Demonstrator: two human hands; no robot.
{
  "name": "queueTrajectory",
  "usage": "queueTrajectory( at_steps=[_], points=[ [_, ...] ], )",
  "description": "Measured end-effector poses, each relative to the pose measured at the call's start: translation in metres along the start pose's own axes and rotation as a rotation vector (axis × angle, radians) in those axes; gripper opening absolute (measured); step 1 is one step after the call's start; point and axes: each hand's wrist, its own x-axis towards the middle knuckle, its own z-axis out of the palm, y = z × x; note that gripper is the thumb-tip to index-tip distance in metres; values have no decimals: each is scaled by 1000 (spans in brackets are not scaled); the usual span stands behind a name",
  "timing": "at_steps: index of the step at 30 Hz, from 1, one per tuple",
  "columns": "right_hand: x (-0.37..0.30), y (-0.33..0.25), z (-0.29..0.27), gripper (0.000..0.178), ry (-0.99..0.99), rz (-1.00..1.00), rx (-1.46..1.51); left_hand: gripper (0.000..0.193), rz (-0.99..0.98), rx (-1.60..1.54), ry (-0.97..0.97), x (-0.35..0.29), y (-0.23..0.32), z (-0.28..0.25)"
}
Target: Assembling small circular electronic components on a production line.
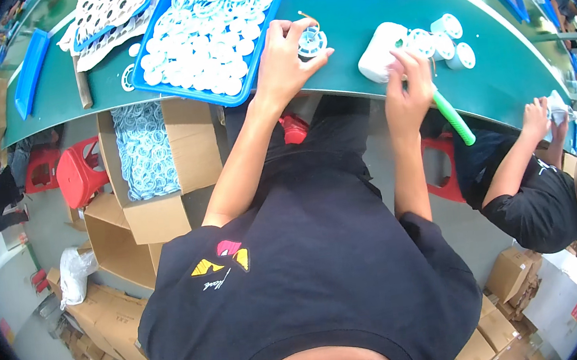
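My left hand (287, 64) is over the green table with thumb and index finger closed around a small round pale plastic part (313, 42). A thin orange-brown wire stands up from its far side. My right hand (409, 86) is closed, fingers bent, beside a squat white container (382, 50). A tool with a bright green handle (455, 118) comes out from under that hand toward the table's near edge; its working end is hidden. Several white cylindrical spools (460, 56) stand just right of the container.
A blue tray (236, 99) heaped with white round parts lies left of my hands. Below the edge, an open cardboard box (193, 144) holds pale blue rings. Red stools (83, 175) stand around. A co-worker's arm (515, 163) is at the right.
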Motion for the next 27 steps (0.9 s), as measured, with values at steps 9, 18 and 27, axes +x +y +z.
queueTrajectory(
  at_steps=[9, 18, 27],
  points=[
    [78, 18, 102, 35, -744, 353, 316, 71, 148, -16, 103, -7, -14, 15],
    [88, 31, 105, 27, -615, 267, 137, 84, 19, -49, 43, -12, -9, 8],
    [103, -44, 147, 35, -507, -269, -125, 88, 73, -140, 58, -12, -6, -4]
  ],
)
